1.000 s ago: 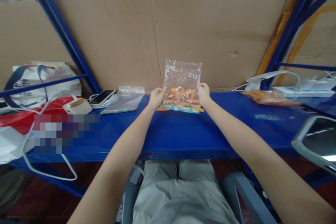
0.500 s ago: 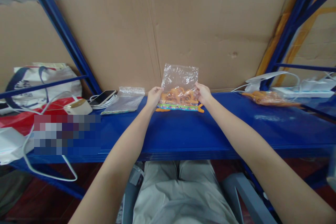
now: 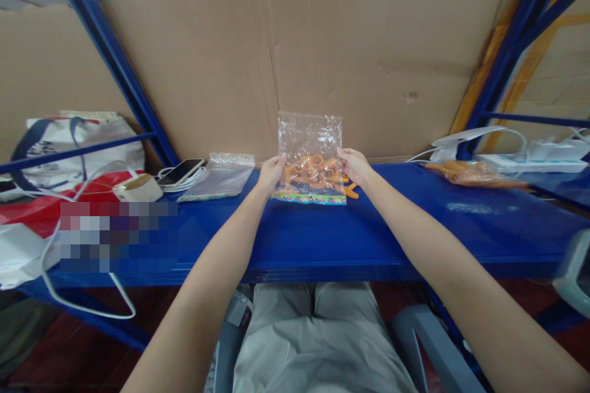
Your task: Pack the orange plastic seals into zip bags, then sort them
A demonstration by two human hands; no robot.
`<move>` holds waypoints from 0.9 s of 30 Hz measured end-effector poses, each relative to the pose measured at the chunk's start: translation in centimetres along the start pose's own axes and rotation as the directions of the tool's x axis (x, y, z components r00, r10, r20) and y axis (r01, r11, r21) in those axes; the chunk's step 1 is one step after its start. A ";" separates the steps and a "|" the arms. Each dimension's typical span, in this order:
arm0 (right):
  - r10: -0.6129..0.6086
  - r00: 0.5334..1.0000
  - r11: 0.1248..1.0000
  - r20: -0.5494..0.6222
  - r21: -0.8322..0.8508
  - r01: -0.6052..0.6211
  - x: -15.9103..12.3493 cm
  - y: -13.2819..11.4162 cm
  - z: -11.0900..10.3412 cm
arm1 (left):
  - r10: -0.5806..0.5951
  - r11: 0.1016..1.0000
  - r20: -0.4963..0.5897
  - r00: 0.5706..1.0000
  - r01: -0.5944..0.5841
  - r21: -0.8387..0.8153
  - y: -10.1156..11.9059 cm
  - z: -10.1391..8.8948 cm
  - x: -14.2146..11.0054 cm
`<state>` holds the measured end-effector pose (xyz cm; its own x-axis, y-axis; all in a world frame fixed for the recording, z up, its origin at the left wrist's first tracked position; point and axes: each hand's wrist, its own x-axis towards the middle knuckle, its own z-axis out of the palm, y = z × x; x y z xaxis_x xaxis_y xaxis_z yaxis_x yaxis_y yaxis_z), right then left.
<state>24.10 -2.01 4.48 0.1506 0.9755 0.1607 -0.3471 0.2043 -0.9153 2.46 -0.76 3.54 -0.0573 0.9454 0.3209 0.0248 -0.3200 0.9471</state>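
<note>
I hold a clear plastic bag (image 3: 310, 135) upright over the blue shelf (image 3: 322, 233), its lower half filled with orange plastic pieces (image 3: 311, 173) above a colourful strip. My left hand (image 3: 271, 172) pinches the bag's left edge and my right hand (image 3: 351, 164) pinches its right edge. One loose orange piece (image 3: 352, 191) lies on the shelf just under my right hand.
A flat stack of empty clear bags (image 3: 219, 175) lies left of my hands, beside a phone (image 3: 179, 171) on coiled white cable. Further left are a white tote bag (image 3: 74, 141) and red items. At right lie an orange-filled bag (image 3: 470, 172) and a white power strip (image 3: 530, 163). Cardboard (image 3: 369, 55) backs the shelf.
The bag and both hands have shifted a little to the left. A loose orange piece on the shelf at the bag's left corner is out of sight now.
</note>
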 end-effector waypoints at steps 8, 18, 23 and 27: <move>0.014 1.000 0.999 -0.004 0.032 -0.014 0.2 -0.1 -0.2 | 0.040 0.999 -0.003 0.999 -0.040 -0.016 0.1 0.2 -0.3; 0.022 0.999 0.997 0.041 -0.069 -0.019 -0.1 0.4 0.3 | 0.033 0.999 -0.050 0.998 -0.033 -0.005 0.0 0.1 -0.1; -0.038 0.999 0.994 -0.028 -0.101 0.035 0.3 0.6 0.1 | 0.038 0.999 -0.063 0.997 -0.037 0.024 0.0 0.0 -0.2; -0.064 0.993 0.992 -0.102 -0.119 0.052 0.5 0.7 -0.1 | 0.051 0.998 -0.054 0.997 -0.050 0.031 -0.1 -0.1 -0.2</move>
<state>24.03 -1.36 3.87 0.2660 0.9470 0.1803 -0.2265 0.2432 -0.9432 2.36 -0.94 3.43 -0.1099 0.9230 0.3688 0.0587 -0.3644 0.9294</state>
